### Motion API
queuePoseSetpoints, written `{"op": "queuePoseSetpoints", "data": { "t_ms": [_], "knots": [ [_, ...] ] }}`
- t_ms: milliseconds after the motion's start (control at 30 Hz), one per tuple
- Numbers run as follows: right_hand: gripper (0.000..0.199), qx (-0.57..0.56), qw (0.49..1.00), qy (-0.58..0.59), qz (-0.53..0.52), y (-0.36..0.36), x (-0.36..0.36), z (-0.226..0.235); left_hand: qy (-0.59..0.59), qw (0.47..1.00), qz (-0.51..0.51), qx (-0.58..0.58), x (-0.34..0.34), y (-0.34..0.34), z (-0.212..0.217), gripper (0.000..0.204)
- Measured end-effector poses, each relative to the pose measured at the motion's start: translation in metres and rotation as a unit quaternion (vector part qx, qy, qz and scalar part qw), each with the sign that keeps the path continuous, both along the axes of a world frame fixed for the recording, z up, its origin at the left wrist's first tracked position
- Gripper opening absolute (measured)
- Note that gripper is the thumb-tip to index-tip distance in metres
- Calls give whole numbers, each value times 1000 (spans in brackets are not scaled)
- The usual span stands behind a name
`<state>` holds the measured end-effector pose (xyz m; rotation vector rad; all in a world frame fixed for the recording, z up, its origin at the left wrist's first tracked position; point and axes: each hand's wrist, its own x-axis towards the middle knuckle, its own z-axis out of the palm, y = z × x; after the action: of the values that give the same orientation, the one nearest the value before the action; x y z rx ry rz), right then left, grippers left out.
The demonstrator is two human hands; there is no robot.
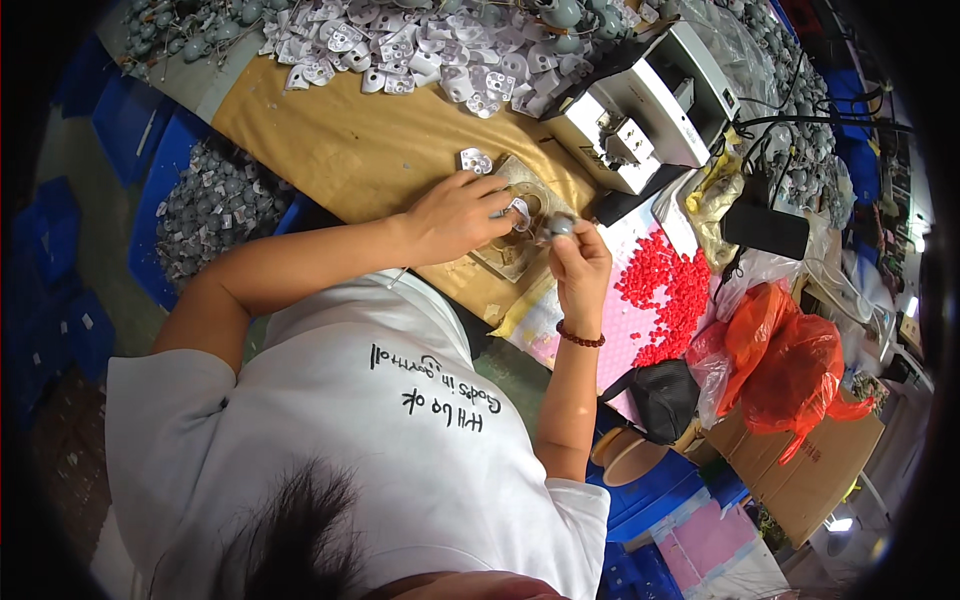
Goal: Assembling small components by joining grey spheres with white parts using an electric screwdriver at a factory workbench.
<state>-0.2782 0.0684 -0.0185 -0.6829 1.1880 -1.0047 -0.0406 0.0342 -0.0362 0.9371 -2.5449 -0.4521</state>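
Observation:
My left hand (462, 214) reaches over a pale square fixture (508, 262), its fingers closed on a small white plastic piece (519, 213) at the fixture. To the right, my right hand (582, 262) pinches a small grey rounded part (562, 224) between thumb and fingers, raised beside the fixture's right edge. That part is slightly blurred. Just beyond my left fingers, another white plastic piece (475, 160) lies on the tan work surface (340, 140).
A heap of white plastic pieces (400, 50) lines the far side. A white box-shaped machine (650, 110) stands right of it. Small red parts (665, 300) cover a pink sheet, near a red plastic bag (785, 365). At left, a blue bin (165, 230) holds many grey parts.

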Motion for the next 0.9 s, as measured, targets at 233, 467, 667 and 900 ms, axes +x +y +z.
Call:
{"op": "queuePoseSetpoints", "data": {
  "t_ms": [233, 467, 667, 900],
  "knots": [
    [30, -164, 896, 409, 53, -8, 32, -11, 32, 999, 1, 10, 0, -2, -2, 27],
    [39, -235, 824, 515, 27, -6, 42, -25, 53, 997, 36, 41, -9, -5, 1, 27],
    [43, -187, 882, 433, 8, -6, 37, -23, 38, 996, 64, 38, -28, -11, 8, 36],
    [38, -209, 843, 398, -296, -86, -57, -39, 30, 997, 43, 56, -28, -14, 2, 33]
  ]
}}
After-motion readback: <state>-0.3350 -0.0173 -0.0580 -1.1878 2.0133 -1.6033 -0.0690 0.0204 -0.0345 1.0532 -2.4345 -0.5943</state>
